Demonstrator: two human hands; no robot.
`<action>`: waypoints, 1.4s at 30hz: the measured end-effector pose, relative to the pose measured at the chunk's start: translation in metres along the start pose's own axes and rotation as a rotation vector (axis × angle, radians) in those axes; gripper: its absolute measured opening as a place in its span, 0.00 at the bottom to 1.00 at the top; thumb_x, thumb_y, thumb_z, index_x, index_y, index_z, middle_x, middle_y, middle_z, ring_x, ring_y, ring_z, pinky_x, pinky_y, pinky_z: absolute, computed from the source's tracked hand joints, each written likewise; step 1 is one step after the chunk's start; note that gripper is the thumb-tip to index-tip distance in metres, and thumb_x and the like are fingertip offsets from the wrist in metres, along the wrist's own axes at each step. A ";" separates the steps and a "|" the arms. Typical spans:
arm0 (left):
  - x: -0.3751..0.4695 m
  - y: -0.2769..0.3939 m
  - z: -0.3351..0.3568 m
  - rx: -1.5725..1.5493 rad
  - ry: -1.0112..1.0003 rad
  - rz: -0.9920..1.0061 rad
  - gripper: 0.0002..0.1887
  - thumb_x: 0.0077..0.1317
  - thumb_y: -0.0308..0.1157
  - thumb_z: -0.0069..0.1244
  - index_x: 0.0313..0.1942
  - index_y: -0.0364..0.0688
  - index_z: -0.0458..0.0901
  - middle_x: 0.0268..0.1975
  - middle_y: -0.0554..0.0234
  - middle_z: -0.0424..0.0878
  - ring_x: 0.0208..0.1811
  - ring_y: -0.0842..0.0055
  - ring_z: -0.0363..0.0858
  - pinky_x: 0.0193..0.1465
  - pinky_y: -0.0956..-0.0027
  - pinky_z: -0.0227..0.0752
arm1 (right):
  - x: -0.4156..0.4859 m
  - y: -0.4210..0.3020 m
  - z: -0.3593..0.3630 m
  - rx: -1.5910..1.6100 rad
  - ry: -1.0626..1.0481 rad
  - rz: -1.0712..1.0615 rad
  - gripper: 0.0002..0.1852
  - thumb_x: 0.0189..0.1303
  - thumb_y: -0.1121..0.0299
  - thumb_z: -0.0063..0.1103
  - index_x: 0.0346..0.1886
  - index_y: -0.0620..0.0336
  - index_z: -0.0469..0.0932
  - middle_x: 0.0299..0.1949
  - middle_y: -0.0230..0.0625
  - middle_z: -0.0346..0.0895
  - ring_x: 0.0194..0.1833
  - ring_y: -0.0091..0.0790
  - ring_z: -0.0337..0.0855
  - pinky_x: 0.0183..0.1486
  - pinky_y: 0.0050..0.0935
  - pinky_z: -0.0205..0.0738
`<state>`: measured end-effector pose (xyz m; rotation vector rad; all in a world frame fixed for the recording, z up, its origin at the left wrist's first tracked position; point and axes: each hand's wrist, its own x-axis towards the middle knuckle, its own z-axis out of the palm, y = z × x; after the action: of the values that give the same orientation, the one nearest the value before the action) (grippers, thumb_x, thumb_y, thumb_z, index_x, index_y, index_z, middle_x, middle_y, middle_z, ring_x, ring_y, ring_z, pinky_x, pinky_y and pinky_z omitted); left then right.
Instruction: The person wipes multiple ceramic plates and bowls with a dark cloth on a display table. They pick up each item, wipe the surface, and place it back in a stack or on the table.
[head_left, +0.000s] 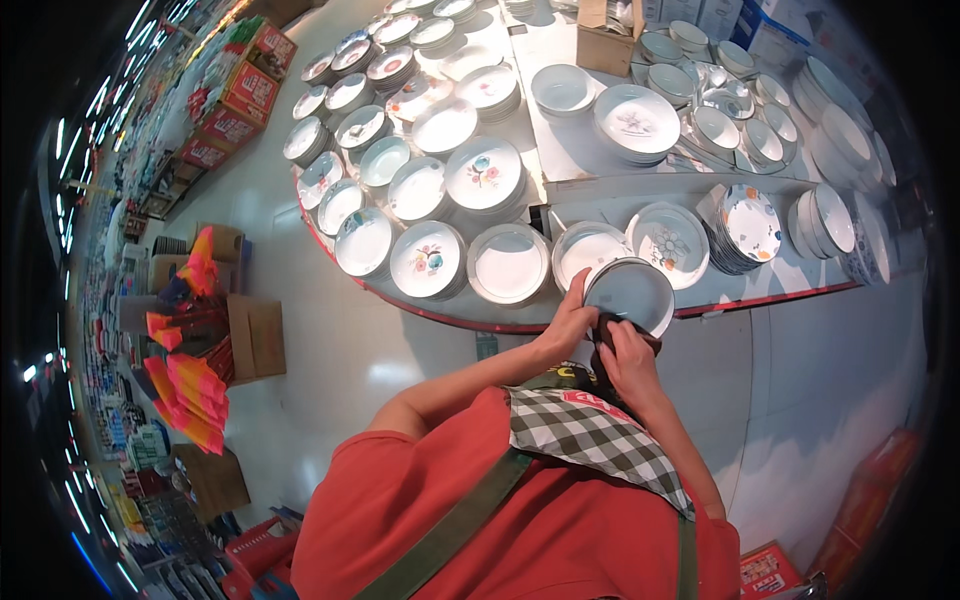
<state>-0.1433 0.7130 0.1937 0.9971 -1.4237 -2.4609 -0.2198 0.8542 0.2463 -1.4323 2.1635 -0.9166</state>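
My left hand (574, 322) grips the left rim of a white round plate (630, 294), which is tilted up in front of my apron. A dark cloth (606, 346) is bunched in my right hand (631, 360), pressed against the plate's lower edge. Just beyond the held plate, a stack of white plates (589, 244) stands on the display table, partly covered by it. Beside that stack is a plate with a grey flower print (667, 244). To the left sits a plain white plate stack (508, 262).
The curved display table (465, 311) has a red edge and carries many plate stacks. Bowls (716, 127) and a cardboard box (609, 41) stand at the back right. On the floor to the left are cartons (255, 337) with orange-pink items (191, 390).
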 end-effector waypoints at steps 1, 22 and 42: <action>0.001 0.001 -0.004 0.087 0.024 0.054 0.43 0.51 0.24 0.42 0.72 0.45 0.50 0.58 0.44 0.66 0.48 0.65 0.71 0.42 0.70 0.71 | -0.004 -0.002 -0.006 0.048 -0.038 -0.005 0.14 0.57 0.74 0.58 0.47 0.67 0.72 0.40 0.47 0.72 0.41 0.53 0.77 0.43 0.45 0.72; -0.003 0.030 -0.089 -0.058 0.055 -0.014 0.39 0.47 0.20 0.36 0.67 0.40 0.59 0.55 0.55 0.69 0.55 0.69 0.70 0.49 0.74 0.70 | 0.017 0.038 -0.112 0.705 0.246 0.505 0.11 0.67 0.71 0.54 0.48 0.67 0.77 0.41 0.29 0.79 0.42 0.20 0.75 0.47 0.20 0.70; 0.064 0.077 -0.160 -0.120 0.173 -0.057 0.39 0.49 0.23 0.40 0.68 0.45 0.60 0.54 0.59 0.70 0.48 0.73 0.72 0.38 0.75 0.70 | 0.180 0.045 -0.102 0.729 0.228 0.361 0.09 0.67 0.71 0.53 0.45 0.68 0.77 0.38 0.30 0.79 0.40 0.20 0.76 0.46 0.22 0.71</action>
<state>-0.1134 0.5284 0.1715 1.2064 -1.1966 -2.3975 -0.3871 0.7330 0.2936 -0.5914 1.8279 -1.5528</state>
